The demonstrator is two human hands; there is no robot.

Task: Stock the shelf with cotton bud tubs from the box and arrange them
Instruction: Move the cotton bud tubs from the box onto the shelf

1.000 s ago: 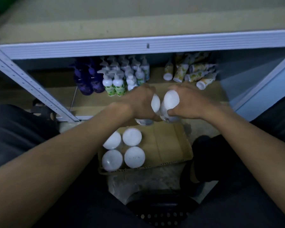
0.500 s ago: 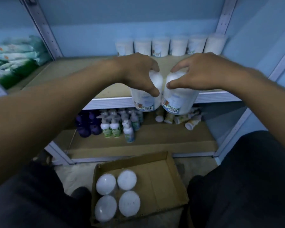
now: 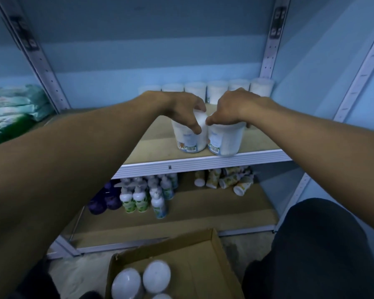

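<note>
The cardboard box (image 3: 203,255) on the floor holds tubs; at the shelf's (image 3: 203,164) front edge, the left hand (image 3: 181,108) grips the left tub (image 3: 188,137) from above; the right hand (image 3: 233,111) grips the right tub (image 3: 225,141), touching it; a tub row (image 3: 205,91) lines the back edge.

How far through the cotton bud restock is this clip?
Partway. Done: a row of tubs stands at the shelf's back. In hand: the left hand and right hand each grip a tub at the shelf's front edge. Left: at least three tubs wait in the cardboard box.
</note>
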